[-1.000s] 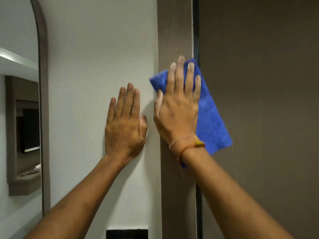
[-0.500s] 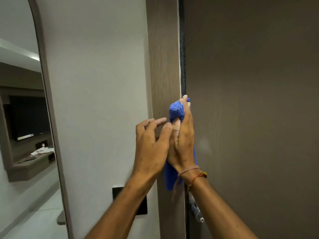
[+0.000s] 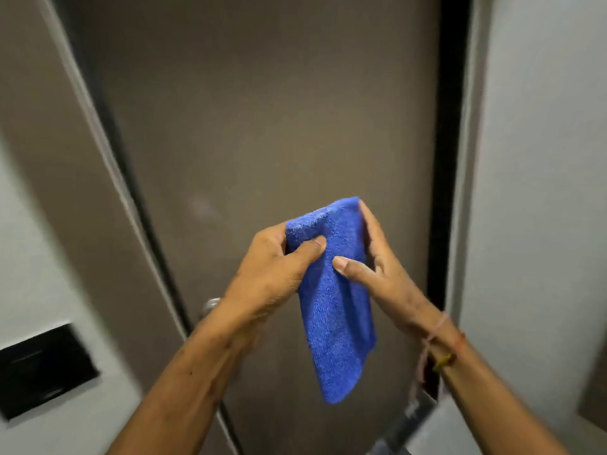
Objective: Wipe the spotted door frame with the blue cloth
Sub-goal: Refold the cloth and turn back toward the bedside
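The blue cloth (image 3: 335,307) hangs folded in front of the brown door (image 3: 262,126), held up between both hands. My left hand (image 3: 276,267) pinches its upper left part with thumb on the front. My right hand (image 3: 371,264) grips its upper right edge, thumb pressed on the cloth. The brown door frame (image 3: 49,159) runs diagonally at the left, away from the cloth. A dark frame strip (image 3: 448,142) stands at the right of the door.
A black wall plate (image 3: 42,366) sits on the white wall at lower left. A metal door handle (image 3: 212,305) peeks out behind my left wrist. A white wall (image 3: 542,159) fills the right side.
The cloth came off the left door frame and both hands now hold it in front of the door. My view swung right, so the frame moved to the left.
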Demonstrator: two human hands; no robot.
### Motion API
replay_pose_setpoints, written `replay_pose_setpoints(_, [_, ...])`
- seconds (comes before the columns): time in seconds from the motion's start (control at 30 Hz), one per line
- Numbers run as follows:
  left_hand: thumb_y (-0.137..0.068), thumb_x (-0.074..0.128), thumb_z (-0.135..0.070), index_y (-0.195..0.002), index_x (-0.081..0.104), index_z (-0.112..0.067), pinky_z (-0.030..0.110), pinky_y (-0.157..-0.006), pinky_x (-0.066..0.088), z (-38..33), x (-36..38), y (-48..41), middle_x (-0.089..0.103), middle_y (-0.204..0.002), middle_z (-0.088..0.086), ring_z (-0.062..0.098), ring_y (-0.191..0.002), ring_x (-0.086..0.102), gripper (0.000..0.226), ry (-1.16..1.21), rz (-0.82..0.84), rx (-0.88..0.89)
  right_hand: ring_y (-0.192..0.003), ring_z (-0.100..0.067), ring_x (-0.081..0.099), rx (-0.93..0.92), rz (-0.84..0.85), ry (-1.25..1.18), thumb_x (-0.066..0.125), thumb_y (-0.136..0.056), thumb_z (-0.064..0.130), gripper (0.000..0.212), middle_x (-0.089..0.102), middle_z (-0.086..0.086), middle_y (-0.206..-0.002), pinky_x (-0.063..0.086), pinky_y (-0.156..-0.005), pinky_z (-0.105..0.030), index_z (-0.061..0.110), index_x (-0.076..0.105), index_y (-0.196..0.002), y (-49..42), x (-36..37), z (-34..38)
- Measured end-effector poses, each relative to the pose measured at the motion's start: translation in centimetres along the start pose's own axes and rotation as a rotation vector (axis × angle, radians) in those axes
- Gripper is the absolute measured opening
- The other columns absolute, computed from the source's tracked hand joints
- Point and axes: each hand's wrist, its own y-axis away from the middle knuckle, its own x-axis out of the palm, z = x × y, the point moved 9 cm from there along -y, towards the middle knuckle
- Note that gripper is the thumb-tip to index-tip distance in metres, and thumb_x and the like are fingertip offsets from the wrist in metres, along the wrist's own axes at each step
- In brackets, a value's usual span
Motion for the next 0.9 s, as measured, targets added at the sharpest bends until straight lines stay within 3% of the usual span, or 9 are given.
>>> replay_pose_setpoints(0.07, [-0.091, 0.054, -0.01, -0.103, 0.066, -0.013, 0.037, -0.08, 0.056, -0.4, 6.7, -1.1, 0.072, -0.098, 0.004, 0.013, -0.085, 0.067, 0.017, 0.016, 0.193, 0.02, -0.11, -0.007, 0.062, 0.176, -0.013, -0.015, 0.067, -0.074, 0.031, 0.062, 0.064, 0.009, -0.121, 0.052, -0.086, -0.021, 0.018, 0.046, -0.13, 3.8, -6.9, -1.4])
replay_pose_setpoints(0.13, [-0.091, 0.054, -0.01, -0.107, 0.065, -0.012, 0.033, -0.079, 0.056, -0.4, 12.5, -2.0, 0.072, -0.101, 0.005, 0.014, -0.088, 0.067, 0.02, 0.07, 0.286, 0.02, -0.105, -0.017, 0.067, 0.32, -0.056, 0.03, 0.071, -0.068, 0.036, 0.052, 0.072, 0.001, -0.112, 0.055, -0.083, -0.026, 0.017, 0.06, -0.116, 8.1, -12.7, -2.6])
replay_pose_setpoints(0.23, [-0.09, 0.057, -0.02, -0.108, 0.065, -0.01, 0.047, -0.088, 0.053, 2.5, 22.3, -3.0, 0.073, -0.106, 0.011, 0.025, -0.094, 0.07, 0.022, 0.191, 0.358, -0.099, -0.092, -0.017, 0.071, 0.43, -0.265, 0.014, 0.072, -0.073, 0.03, 0.027, 0.076, 0.002, -0.098, 0.057, -0.072, -0.023, 0.02, 0.069, -0.098, 14.8, -21.6, -4.4])
replay_pose_setpoints(0.33, [-0.086, 0.063, -0.027, -0.114, 0.063, -0.01, 0.053, -0.096, 0.049, 7.6, 33.9, -1.8, 0.07, -0.115, 0.013, 0.032, -0.106, 0.066, 0.033, 0.274, 0.535, -0.341, -0.088, -0.021, 0.072, 0.507, -0.509, -0.02, 0.071, -0.076, 0.027, 0.026, 0.075, -0.002, -0.098, 0.058, -0.07, -0.029, 0.018, 0.068, -0.101, 21.6, -30.0, -6.6])
replay_pose_setpoints(0.5, [-0.084, 0.066, -0.019, -0.116, 0.06, -0.016, 0.042, -0.079, 0.058, 17.4, 54.1, 2.5, 0.072, -0.108, 0.011, 0.026, -0.093, 0.07, 0.033, 0.195, 0.865, -0.597, -0.092, -0.024, 0.071, 0.672, -0.885, -0.142, 0.071, -0.08, 0.025, 0.034, 0.071, -0.008, -0.111, 0.059, -0.073, -0.038, 0.019, 0.061, -0.112, 35.9, -43.7, -13.0])
replay_pose_setpoints(0.63, [-0.085, 0.065, -0.015, -0.11, 0.059, -0.025, 0.033, -0.063, 0.059, 26.1, 65.9, 7.4, 0.077, -0.092, 0.001, 0.017, -0.079, 0.073, 0.027, 0.134, 0.984, -0.773, -0.105, -0.025, 0.067, 0.861, -0.889, -0.192, 0.072, -0.08, 0.021, 0.045, 0.069, -0.004, -0.118, 0.056, -0.09, -0.042, 0.027, 0.056, -0.121, 47.6, -48.8, -20.0])
replay_pose_setpoints(0.73, [-0.085, 0.063, -0.01, -0.113, 0.059, -0.024, 0.038, -0.065, 0.061, 33.6, 72.8, 11.8, 0.074, -0.103, 0.009, 0.023, -0.085, 0.073, 0.031, 0.115, 1.041, -0.955, -0.107, -0.021, 0.066, 0.972, -0.946, -0.284, 0.072, -0.078, 0.014, 0.052, 0.069, -0.001, -0.119, 0.057, -0.088, -0.037, 0.029, 0.053, -0.124, 56.3, -51.0, -25.8])
replay_pose_setpoints(0.83, [-0.084, 0.063, -0.005, -0.119, 0.057, -0.018, 0.042, -0.074, 0.059, 39.5, 77.3, 15.2, 0.069, -0.115, 0.014, 0.028, -0.098, 0.068, 0.038, 0.072, 1.073, -1.082, -0.111, -0.027, 0.062, 1.051, -1.055, -0.296, 0.069, -0.079, 0.006, 0.059, 0.062, -0.008, -0.126, 0.055, -0.092, -0.043, 0.021, 0.047, -0.132, 62.8, -52.8, -30.8])
replay_pose_setpoints(0.9, [-0.083, 0.063, -0.003, -0.119, 0.056, -0.016, 0.045, -0.076, 0.057, 43.0, 80.0, 16.5, 0.067, -0.116, 0.011, 0.028, -0.101, 0.066, 0.039, 0.043, 1.077, -1.116, -0.106, -0.02, 0.065, 1.085, -1.091, -0.302, 0.067, -0.08, 0.001, 0.057, 0.061, -0.008, -0.125, 0.057, -0.085, -0.035, 0.018, 0.047, -0.131, 65.7, -53.9, -34.2])
